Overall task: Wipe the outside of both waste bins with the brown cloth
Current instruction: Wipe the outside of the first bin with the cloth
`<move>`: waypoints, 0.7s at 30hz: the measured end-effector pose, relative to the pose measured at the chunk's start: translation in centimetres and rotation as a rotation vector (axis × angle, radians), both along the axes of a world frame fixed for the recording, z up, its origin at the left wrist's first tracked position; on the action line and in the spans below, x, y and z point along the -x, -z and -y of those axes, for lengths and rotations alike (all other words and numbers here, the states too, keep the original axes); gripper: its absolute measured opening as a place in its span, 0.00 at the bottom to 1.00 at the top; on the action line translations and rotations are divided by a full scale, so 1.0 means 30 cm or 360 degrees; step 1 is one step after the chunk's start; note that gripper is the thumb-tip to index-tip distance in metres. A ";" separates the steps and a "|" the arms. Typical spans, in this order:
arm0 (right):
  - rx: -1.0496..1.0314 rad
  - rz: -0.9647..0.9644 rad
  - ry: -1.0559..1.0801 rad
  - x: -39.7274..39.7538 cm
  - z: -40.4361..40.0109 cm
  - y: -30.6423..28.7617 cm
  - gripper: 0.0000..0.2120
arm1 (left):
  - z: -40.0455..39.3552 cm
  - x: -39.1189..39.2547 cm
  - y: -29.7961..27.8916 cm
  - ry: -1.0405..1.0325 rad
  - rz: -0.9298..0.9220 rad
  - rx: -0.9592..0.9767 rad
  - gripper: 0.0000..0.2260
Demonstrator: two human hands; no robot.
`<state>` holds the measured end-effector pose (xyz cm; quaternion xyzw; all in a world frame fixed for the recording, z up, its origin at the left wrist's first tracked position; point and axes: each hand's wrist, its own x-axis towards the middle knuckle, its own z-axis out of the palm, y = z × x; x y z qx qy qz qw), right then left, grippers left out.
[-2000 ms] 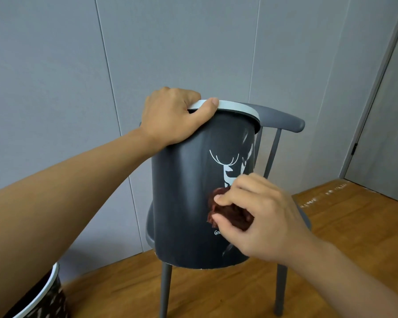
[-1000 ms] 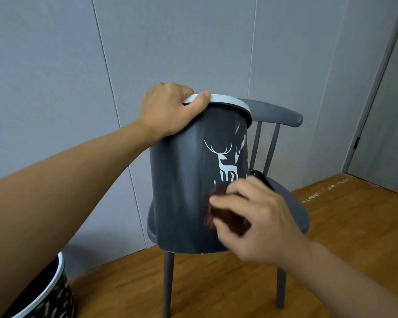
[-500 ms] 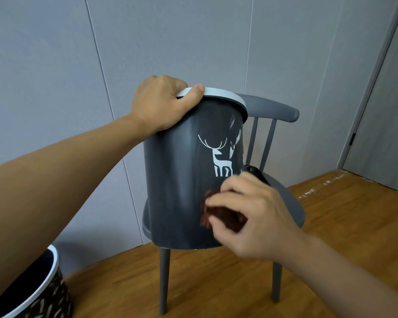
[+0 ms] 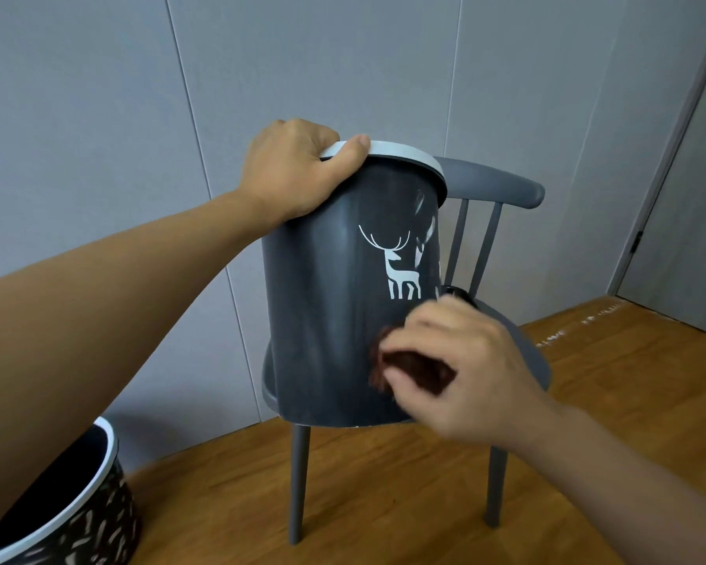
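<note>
A dark grey waste bin [image 4: 327, 303] with a white deer print and a pale rim is tilted in front of a chair. My left hand [image 4: 294, 177] grips its rim at the top left, thumb over the edge. My right hand [image 4: 461, 369] pinches a bunched brown cloth [image 4: 408, 367] and presses it on the bin's lower right side, below the deer. A second bin [image 4: 70, 528], black with pale flecks and a white rim, stands on the floor at the bottom left, partly cut off by the frame.
A grey spindle-back chair [image 4: 502, 185] stands behind the held bin on a wooden floor [image 4: 384, 503]. A small dark object [image 4: 455, 293] lies on its seat. Grey wall panels fill the background, with a door [image 4: 685, 222] at the right.
My right hand with the cloth has slid down and a little left across the bin's side, uncovering the deer print. My left hand keeps its hold on the rim.
</note>
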<state>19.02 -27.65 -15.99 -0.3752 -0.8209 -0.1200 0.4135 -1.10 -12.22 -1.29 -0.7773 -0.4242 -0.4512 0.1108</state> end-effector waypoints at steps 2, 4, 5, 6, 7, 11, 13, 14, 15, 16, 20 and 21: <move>0.0143 0.0135 -0.0104 -0.013 0.036 0.023 0.07 | -0.004 0.002 0.002 0.0004 0.0007 0.0013 0.28; 0.0163 0.0128 -0.0098 -0.019 0.041 0.015 0.08 | -0.002 0.003 0.004 0.0012 0.0007 0.0005 0.28; 0.0130 0.0046 -0.0061 -0.017 0.029 0.007 0.09 | 0.000 0.002 0.004 0.0020 0.0009 0.0000 0.28; 0.0076 -0.0078 0.0004 -0.013 0.011 -0.007 0.11 | 0.002 0.002 0.004 0.0026 0.0009 -0.0004 0.28; 0.0014 -0.0211 0.0086 -0.011 -0.009 -0.022 0.12 | 0.003 0.001 0.005 0.0025 0.0007 -0.0007 0.28; -0.0039 -0.0313 0.0202 -0.010 -0.048 -0.033 0.12 | 0.001 0.002 0.004 -0.0009 0.0009 0.0013 0.28; 0.0044 -0.0112 0.0025 -0.014 -0.015 -0.001 0.10 | -0.009 0.008 0.003 -0.0007 0.0032 0.0042 0.28; 0.0110 -0.0004 -0.0058 -0.016 0.005 0.012 0.08 | -0.013 0.010 0.002 -0.0003 0.0044 0.0052 0.28; 0.0163 0.0093 -0.0106 -0.020 0.023 0.021 0.07 | -0.016 0.011 0.001 0.0001 0.0053 0.0056 0.28; 0.0188 0.0167 -0.0116 -0.024 0.036 0.026 0.07 | -0.017 0.013 0.003 0.0007 0.0060 0.0054 0.28; 0.0013 0.0125 0.0048 -0.026 0.030 0.021 0.09 | -0.016 0.020 0.008 0.0026 0.0073 0.0037 0.28; -0.0029 0.0002 0.0110 -0.020 0.017 0.018 0.10 | -0.016 0.024 0.010 0.0022 0.0075 0.0037 0.28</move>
